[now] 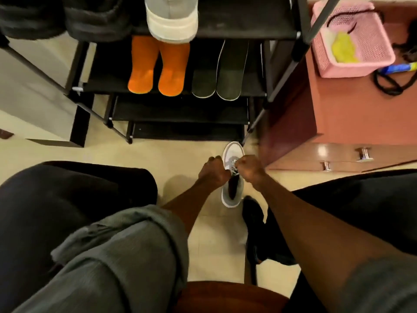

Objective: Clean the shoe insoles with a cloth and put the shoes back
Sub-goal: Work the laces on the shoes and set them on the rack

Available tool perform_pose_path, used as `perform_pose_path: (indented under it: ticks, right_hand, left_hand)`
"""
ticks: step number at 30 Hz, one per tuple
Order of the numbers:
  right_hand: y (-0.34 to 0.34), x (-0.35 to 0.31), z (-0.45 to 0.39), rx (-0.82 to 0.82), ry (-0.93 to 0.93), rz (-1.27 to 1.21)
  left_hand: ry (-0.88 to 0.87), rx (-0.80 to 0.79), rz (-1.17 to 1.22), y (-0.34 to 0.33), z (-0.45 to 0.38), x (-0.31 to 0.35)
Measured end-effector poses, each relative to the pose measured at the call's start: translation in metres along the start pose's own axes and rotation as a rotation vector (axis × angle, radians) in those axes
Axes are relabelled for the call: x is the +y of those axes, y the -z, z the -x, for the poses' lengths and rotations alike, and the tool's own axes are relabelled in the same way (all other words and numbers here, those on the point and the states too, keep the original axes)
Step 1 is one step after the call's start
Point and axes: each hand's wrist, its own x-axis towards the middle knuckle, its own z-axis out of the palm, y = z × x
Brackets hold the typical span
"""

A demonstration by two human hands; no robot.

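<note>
A grey-and-white sneaker (pixel 232 195) stands on the tiled floor just in front of the black shoe rack (pixel 180 114), toe toward the rack. My left hand (pixel 213 172) and my right hand (pixel 250 169) are both over its lacing, each with fingers curled and pinching the white laces (pixel 234 169). A matching grey-and-white shoe (pixel 171 16) sits on an upper rack shelf. A yellow cloth (pixel 344 49) lies in a pink basket (pixel 370 64) on the cabinet at the right. No insole is visible.
Orange shoes (pixel 158 68) and two dark slippers (pixel 216 82) fill a rack shelf. A reddish-brown cabinet (pixel 338 123) with metal handles stands to the right. My knees flank the shoe, my dark-socked foot (pixel 255 224) lies just behind it, and a wooden stool (pixel 225 297) is beneath me.
</note>
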Motion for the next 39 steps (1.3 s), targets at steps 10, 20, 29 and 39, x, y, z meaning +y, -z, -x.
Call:
perform_pose_path:
  ticks: [10, 20, 29, 39]
  right_hand:
    - [-0.05, 0.028, -0.046, -0.09, -0.146, 0.058]
    - [-0.035, 0.024, -0.042, -0.102, 0.048, 0.22]
    - [0.023, -0.036, 0.061, -0.102, 0.32, 0.249]
    - [0.105, -0.064, 0.201, 0.208, 0.777, 0.286]
  left_hand:
    - [0.075, -0.192, -0.161, -0.093, -0.087, -0.028]
    - [-0.013, -0.114, -0.22, -0.058, -0.081, -0.04]
    - [-0.149, 0.158, -0.284, 0.053, 0.046, -0.019]
    - [-0.485, 0.557, -0.38, 0.124, 0.188, 0.019]
